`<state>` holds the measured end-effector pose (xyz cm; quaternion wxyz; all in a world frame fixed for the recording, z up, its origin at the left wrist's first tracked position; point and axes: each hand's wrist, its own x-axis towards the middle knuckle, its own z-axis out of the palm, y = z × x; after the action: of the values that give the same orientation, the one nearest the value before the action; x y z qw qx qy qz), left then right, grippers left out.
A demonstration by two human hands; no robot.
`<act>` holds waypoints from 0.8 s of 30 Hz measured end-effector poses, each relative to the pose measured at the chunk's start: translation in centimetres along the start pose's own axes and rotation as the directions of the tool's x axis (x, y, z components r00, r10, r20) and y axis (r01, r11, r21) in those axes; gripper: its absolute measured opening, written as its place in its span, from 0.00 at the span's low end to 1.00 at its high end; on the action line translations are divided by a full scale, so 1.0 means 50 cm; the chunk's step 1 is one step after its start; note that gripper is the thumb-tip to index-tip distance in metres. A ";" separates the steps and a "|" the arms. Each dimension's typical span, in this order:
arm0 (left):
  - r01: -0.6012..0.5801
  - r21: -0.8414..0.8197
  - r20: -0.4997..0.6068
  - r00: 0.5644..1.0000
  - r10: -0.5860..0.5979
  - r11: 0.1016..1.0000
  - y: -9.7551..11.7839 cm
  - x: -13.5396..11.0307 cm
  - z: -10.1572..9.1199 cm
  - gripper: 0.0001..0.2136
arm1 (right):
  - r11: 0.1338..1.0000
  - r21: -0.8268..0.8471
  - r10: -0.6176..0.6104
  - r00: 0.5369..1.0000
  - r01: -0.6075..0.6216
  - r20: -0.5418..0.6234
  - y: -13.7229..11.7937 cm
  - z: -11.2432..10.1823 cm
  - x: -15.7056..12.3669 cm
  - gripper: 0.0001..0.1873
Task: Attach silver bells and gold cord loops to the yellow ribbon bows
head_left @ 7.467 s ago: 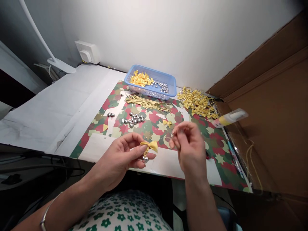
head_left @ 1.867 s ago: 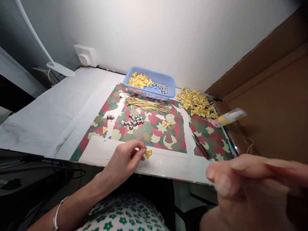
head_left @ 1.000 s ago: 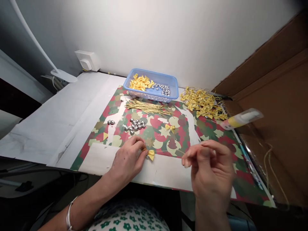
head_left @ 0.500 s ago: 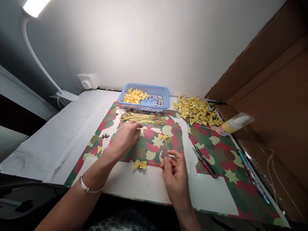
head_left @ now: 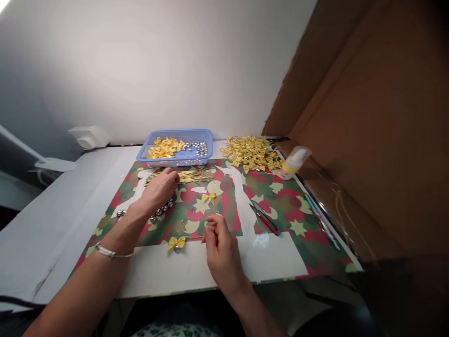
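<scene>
My left hand (head_left: 163,187) is over the left part of a bundle of thin gold cords (head_left: 191,177), its fingers bent and close together. Its fingertips are hidden, so I cannot make out what they grip. Beside its wrist lie several silver bells (head_left: 159,212). My right hand (head_left: 220,245) is held above the front of the mat with the fingers curled towards the thumb; whatever is between them cannot be made out. A yellow bow with a silver bell (head_left: 176,244) lies between my hands on the white strip. Another yellow bow (head_left: 209,198) rests farther back.
A blue basket (head_left: 140,157) with yellow bows and silver bells stands against the wall. To its right is a heap of yellow bows (head_left: 250,152), with a bottle (head_left: 293,164) beside it. Red-handled scissors (head_left: 264,218) lie right of my right hand. Cardboard (head_left: 351,140) borders the right side.
My left hand has moved up onto the gold cords, uncovering several bells near its wrist. My right hand's fingers have curled in more. The whole view has shifted to the right.
</scene>
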<state>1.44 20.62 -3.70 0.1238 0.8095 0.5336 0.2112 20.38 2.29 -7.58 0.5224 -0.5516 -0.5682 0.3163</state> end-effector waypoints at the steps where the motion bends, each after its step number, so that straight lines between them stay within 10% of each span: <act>1: -0.003 -0.044 -0.043 0.999 0.001 0.999 0.011 0.001 -0.006 0.07 | 1.000 -0.003 -0.004 1.000 0.004 -0.003 0.000 0.000 0.001 0.10; 9: -0.021 -0.623 -0.296 0.932 -0.210 0.782 0.131 -0.071 -0.061 0.01 | 0.999 0.023 -0.030 0.998 0.031 -0.050 -0.003 -0.010 0.006 0.14; 18: 0.138 -0.989 0.114 0.932 -0.344 0.047 0.162 -0.241 -0.070 0.15 | 0.989 0.067 -0.137 0.989 0.133 0.051 -0.048 0.023 -0.032 0.15; 24: 0.187 -0.950 0.269 0.899 -0.347 -0.250 0.135 -0.294 -0.068 0.15 | 0.925 -0.004 -0.381 0.924 0.381 -0.008 -0.055 0.061 -0.050 0.22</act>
<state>0.30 4.38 -0.93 0.7088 0.2719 0.3489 0.5496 16.33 0.04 -6.38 0.5756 -0.4328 -0.6626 0.2056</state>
